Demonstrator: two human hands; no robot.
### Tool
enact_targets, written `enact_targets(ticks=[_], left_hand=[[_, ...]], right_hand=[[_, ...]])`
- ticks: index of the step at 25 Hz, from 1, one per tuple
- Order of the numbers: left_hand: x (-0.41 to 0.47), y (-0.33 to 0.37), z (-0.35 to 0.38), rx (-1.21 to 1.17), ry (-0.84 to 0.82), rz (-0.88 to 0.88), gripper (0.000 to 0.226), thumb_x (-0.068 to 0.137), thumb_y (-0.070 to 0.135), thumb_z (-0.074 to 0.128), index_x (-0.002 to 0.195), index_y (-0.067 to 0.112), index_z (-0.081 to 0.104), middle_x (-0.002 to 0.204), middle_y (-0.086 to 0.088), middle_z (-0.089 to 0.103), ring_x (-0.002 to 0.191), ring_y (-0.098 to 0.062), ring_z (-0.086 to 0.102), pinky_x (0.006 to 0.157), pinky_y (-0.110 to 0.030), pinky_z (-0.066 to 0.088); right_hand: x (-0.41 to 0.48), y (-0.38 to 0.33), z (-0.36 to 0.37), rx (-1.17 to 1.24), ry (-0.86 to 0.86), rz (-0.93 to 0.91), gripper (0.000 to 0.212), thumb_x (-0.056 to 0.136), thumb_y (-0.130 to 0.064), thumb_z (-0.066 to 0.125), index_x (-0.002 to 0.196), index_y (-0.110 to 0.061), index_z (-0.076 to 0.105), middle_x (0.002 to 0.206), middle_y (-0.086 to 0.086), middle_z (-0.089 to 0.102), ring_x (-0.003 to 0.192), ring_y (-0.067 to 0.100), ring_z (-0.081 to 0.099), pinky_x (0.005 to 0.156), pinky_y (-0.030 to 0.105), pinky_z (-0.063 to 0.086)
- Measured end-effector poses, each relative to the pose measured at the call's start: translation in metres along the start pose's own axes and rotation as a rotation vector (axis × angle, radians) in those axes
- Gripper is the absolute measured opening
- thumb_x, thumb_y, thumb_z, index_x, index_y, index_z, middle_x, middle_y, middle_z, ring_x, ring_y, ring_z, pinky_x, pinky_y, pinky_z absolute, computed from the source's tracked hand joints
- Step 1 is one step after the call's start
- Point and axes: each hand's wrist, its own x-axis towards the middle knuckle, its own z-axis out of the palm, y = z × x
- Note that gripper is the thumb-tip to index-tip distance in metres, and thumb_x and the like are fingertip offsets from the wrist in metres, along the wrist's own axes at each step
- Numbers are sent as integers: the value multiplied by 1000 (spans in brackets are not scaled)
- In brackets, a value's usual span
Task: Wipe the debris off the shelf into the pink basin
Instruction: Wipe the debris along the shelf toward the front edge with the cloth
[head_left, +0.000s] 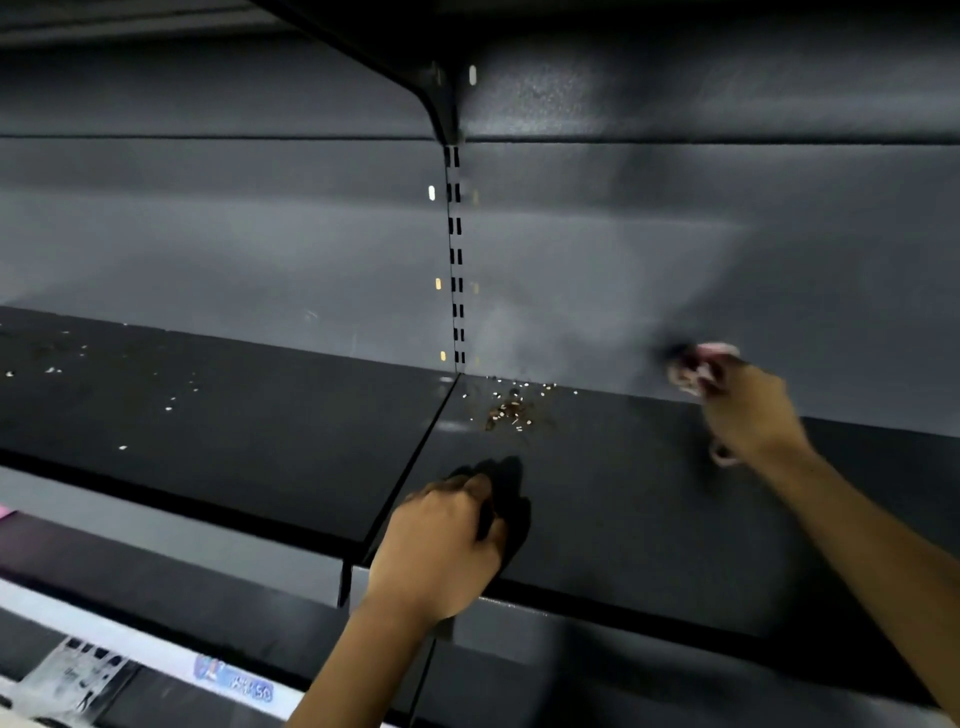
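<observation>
The left hand (441, 545) rests clenched near the front edge of the dark shelf (623, 519). Farther back, the debris (511, 408) lies in a small heap close to the rear wall (571, 260). Right of it, the right hand (748, 410) grips a blurred pinkish cloth (696, 369) at that wall

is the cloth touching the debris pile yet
No, the right hand holds the cloth well right of the debris pile, by the back panel.

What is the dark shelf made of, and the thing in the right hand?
The shelf looks like metal painted matte dark grey: thin flat panels, a sharp seam. The thing the right hand grips looks like soft pinkish cloth: it bunches up, though it is blurred.
</observation>
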Motion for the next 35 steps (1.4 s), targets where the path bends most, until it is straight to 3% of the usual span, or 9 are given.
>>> enact_targets(ticks=[3,7,11,15,20,25,29,32,35], left_hand=[[-1,1,1,48,-28,19,25,88,40,40,100,22,52,105,-1,63,97,-22,58,71,-25,33],[3,0,0,132,-70,18,32,90,45,36,104,21,52,112,-1,61,104,-23,57,77,-27,38],[4,-4,-4,117,-124,67,32,91,44,37,103,19,52,113,-2,60,108,-23,55,75,-25,36],[10,-15,-7,86,-202,181,27,90,41,40,102,19,50,112,-3,58,109,-25,54,81,-29,42],[15,-35,-19,-51,-316,356,24,85,36,48,103,21,52,110,-3,57,107,-24,54,83,-29,40],[12,-33,-21,6,-298,461,30,81,25,51,107,11,52,115,-13,55,102,-35,53,76,-35,44],[16,-33,-21,31,-71,566,33,85,23,40,107,16,63,108,-6,66,97,-23,59,61,-17,29],[15,-32,-21,45,-311,652,42,93,33,33,122,9,50,127,-14,55,115,-31,49,92,-36,42],[16,-32,-19,60,-374,570,33,95,23,31,110,3,54,122,-18,58,111,-32,51,93,-45,42]], right_hand=[[-5,50,-1,-323,-201,62,41,84,-13,53,125,-6,47,122,27,55,108,40,57,92,42,47],[6,45,0,-24,-581,-58,45,74,-26,54,119,-24,54,129,18,55,116,28,52,101,41,38],[-6,43,20,-48,-380,-99,37,77,-59,39,82,-25,54,93,6,63,97,35,60,86,36,45],[-8,-5,50,-316,-254,-69,56,87,-53,42,123,-9,47,130,19,52,118,36,50,99,42,43],[-13,-87,109,-208,-159,-4,54,90,-29,54,135,-4,37,142,26,36,128,41,42,107,48,36],[-13,-126,127,71,-10,47,30,87,-33,56,111,-16,63,118,17,63,103,36,62,94,42,50],[-16,-140,134,76,43,80,23,86,-33,53,103,-24,66,104,12,70,87,32,66,79,29,52],[-13,-162,151,70,-30,-2,24,88,-26,48,104,-28,66,86,4,70,55,19,59,55,19,47],[-6,-182,158,-1,-160,-104,30,88,-13,50,108,-29,64,95,2,69,62,12,58,51,17,44]])
